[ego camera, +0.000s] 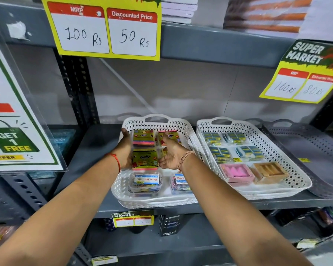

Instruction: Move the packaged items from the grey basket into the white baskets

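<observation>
Yellow sticky-note packs [145, 150] lie in a column, long axis running twelve to six, inside the left white basket [188, 135]. Left hand [125, 148] at nine o'clock and right hand [170, 152] at three flank them, both spread flat, equally near, gripping nothing.

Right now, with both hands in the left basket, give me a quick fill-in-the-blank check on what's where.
1. Both hands flank a yellow packet in the ____ white basket.
2. The left hand wears a ____ thread on its wrist.
3. The pink box lies in the right white basket, left of a ____ box.
4. Clear tubs with Maruti Mart labels sit at the ____ of the left basket.

Missing words: left; red; brown; front
</observation>
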